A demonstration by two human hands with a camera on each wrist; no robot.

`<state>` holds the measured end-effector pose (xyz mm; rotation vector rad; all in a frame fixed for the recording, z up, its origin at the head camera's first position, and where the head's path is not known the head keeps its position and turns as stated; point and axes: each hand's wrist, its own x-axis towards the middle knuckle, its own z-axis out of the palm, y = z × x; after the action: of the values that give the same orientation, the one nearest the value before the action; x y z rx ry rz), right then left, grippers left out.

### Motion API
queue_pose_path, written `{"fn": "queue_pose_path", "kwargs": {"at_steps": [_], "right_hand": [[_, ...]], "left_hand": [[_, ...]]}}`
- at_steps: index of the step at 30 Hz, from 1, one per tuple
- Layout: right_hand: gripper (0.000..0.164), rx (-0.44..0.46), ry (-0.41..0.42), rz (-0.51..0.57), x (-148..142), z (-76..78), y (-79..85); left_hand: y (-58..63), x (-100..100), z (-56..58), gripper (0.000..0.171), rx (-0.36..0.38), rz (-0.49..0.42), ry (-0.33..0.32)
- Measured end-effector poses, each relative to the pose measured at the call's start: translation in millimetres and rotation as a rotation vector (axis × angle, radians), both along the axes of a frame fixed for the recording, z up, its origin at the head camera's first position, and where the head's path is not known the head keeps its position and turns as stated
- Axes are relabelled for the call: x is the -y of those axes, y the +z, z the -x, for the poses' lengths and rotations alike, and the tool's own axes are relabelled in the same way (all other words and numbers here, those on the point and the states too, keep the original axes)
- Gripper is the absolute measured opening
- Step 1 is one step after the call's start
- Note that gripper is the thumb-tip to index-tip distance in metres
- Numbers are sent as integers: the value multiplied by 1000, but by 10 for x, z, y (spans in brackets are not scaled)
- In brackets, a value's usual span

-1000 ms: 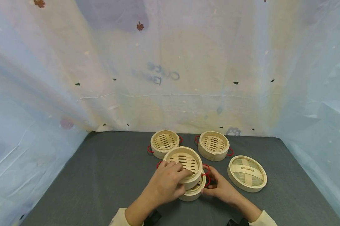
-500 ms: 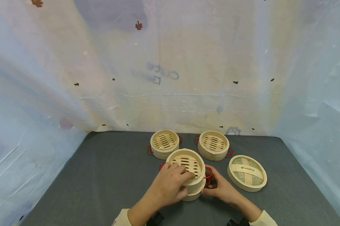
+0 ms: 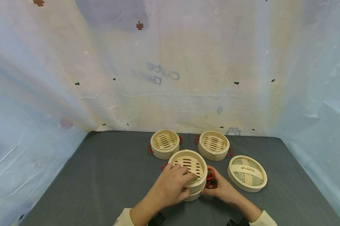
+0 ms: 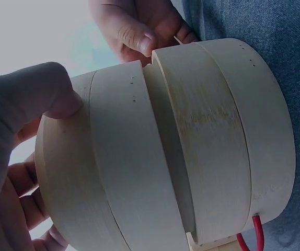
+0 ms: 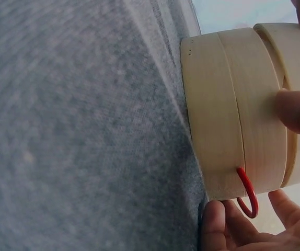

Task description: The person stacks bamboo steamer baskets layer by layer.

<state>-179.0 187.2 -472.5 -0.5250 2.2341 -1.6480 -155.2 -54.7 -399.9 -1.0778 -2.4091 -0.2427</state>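
Note:
My left hand (image 3: 172, 183) holds the upper bamboo steamer basket (image 3: 187, 161) by its near-left wall, thumb outside and fingers over the rim. That slatted basket with red handles sits over a lower steamer basket (image 3: 192, 197). In the left wrist view the upper basket (image 4: 124, 151) is slightly offset from the lower basket (image 4: 212, 125), with a narrow step between them. On the other side, my right hand (image 3: 222, 188) grips the lower one. In the right wrist view its thumb (image 5: 296, 112) presses the wall near the seam, with fingers behind the red handle (image 5: 252, 196).
Two more slatted baskets stand behind: one at back left (image 3: 165, 142), one at back right (image 3: 213, 145). A round woven bamboo lid (image 3: 247, 173) lies to the right. Dark grey cloth (image 3: 102, 182) covers the table, and a pale curtain (image 3: 170, 78) hangs behind.
My left hand has brought the upper basket rightward and a little nearer, so it now covers most of the lower basket. My right hand and the other pieces stay put.

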Motion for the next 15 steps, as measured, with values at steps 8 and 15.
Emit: {"fn": "queue_pose_path", "kwargs": {"at_steps": [8, 15], "right_hand": [[85, -11, 5, -4, 5, 6, -2], [86, 1, 4, -14, 2, 7, 0]], "left_hand": [[-28, -27, 7, 42, -22, 15, -6], [-36, -41, 6, 41, -37, 23, -11]]}}
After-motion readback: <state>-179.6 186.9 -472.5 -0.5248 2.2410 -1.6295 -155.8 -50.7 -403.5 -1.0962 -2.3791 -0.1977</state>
